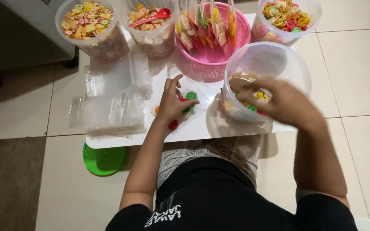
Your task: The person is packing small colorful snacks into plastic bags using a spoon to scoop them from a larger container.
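Left hand [172, 102] pinching small bag [184, 107] beneath | right hand [275, 100] curled inside clear tub [266, 64], grip unclear

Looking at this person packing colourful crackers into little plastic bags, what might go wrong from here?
The clear tub that the right hand reaches into stands near the white table's front edge; a hard pull might tip it off. The small bag under the left hand lies flat with loose pieces around it, so some may slide to the floor. The stack of empty bags overhangs the table's edge and could slip.
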